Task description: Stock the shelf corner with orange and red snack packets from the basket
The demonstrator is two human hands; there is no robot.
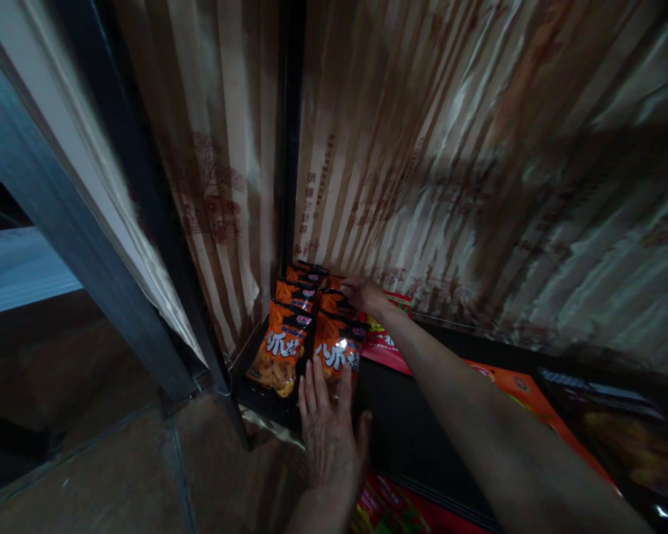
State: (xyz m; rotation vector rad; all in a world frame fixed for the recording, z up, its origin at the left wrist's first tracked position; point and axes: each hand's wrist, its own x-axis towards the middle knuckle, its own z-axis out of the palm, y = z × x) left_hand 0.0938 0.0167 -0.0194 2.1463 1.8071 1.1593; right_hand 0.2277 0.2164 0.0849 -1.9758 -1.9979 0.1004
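Two columns of orange and black snack bags stand in the shelf's left corner, with a front left bag (278, 352) and a front right bag (337, 341). My left hand (331, 430) lies with fingers stretched out against the lower front of the right bag. At the rear of the right column, my right hand (366, 294) has its fingers bent together over the top of a rear snack bag (337, 302); the fingertips are dim and partly hidden. A red snack bag (387, 345) lies beneath and beside my right forearm.
Black shelf surface (398, 415) runs to the right, with an orange packet (512, 389) and a dark food bag (629, 437) on it. Red packets (393, 508) sit lower in front. A dark metal post (172, 259) and printed sheeting (450, 148) bound the corner.
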